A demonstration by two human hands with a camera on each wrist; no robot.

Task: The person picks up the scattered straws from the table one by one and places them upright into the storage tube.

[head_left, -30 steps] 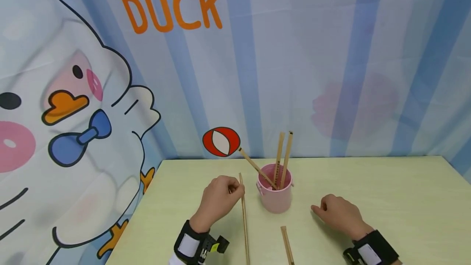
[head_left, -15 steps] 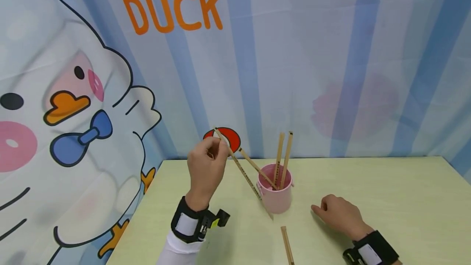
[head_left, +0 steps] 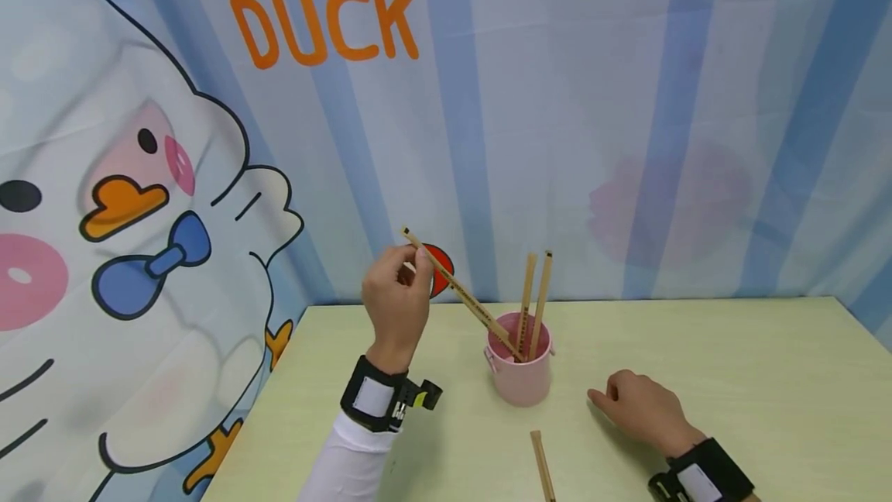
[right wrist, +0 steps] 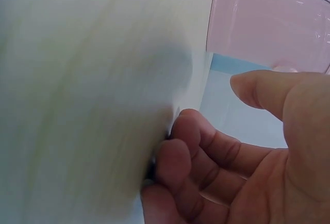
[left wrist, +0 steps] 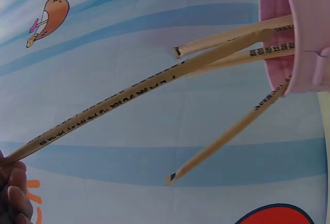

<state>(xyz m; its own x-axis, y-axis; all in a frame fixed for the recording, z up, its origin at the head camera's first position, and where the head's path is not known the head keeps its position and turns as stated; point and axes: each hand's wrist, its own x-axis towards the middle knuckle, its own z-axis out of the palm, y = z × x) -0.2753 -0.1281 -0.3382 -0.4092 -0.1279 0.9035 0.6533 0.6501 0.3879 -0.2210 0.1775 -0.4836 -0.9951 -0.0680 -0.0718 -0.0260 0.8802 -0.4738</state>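
Observation:
My left hand (head_left: 397, 297) pinches a wooden chopstick (head_left: 453, 281) near its upper end. Printed characters run along the chopstick, which slants down to the right. Its lower end lies at the mouth of a small pink bucket (head_left: 523, 387); how far inside it reaches, I cannot tell. Three similar chopsticks stand in the bucket, two nearly upright and one leaning left (left wrist: 227, 137). To the right of the bucket, my right hand (head_left: 644, 411) rests on the table, fingers loosely curled and holding nothing. In the right wrist view its thumb is apart from the fingers.
Another chopstick (head_left: 543, 467) lies on the pale yellow table (head_left: 766, 378) in front of the bucket, its near end cut off by the frame. Behind the table hangs a blue striped cloth (head_left: 557, 138) with a duck print.
My left hand has lifted the chopstick from the table, turned it to a slant and brought its lower end to the bucket's mouth. My right hand has stayed still.

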